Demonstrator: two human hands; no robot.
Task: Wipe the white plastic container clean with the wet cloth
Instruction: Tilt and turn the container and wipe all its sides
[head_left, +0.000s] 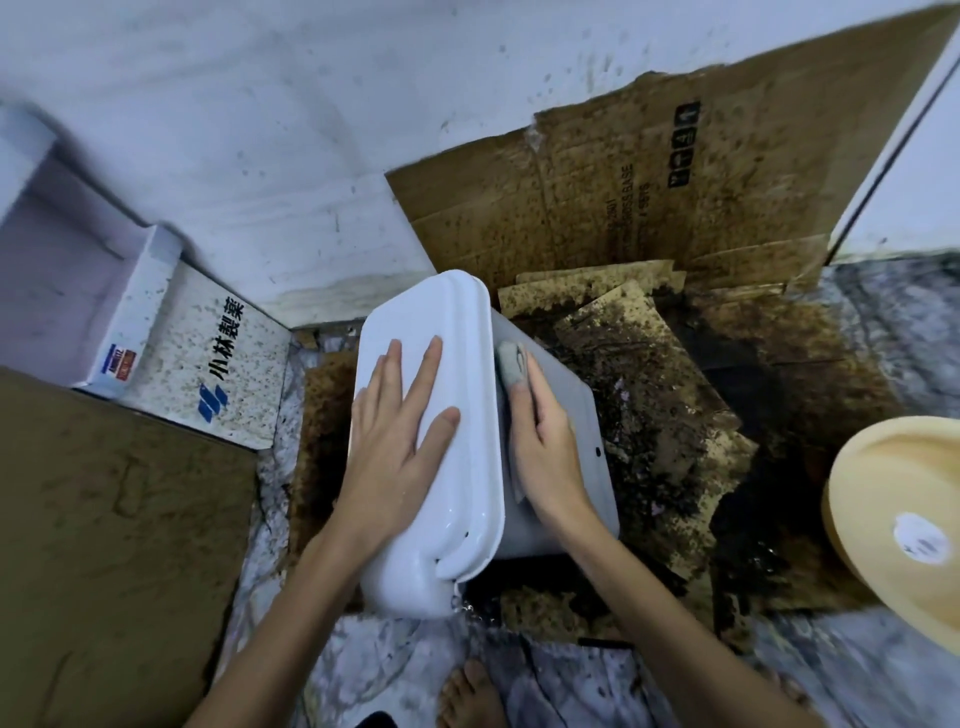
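You're standing over the white plastic container (441, 364), which is lying on its side on stained cardboard (675, 395) on the floor, near the wall. Your left hand (402, 441) is lying flat on its upturned face, fingers straight, pinning it down without gripping. Your right hand (545, 457) is pressing the grey wet cloth (511, 366) against the container's side wall, fingers wrapping over the cloth. A yellow basin (883, 519) is sitting off to your right, a speckled printed box (208, 358) to your left.
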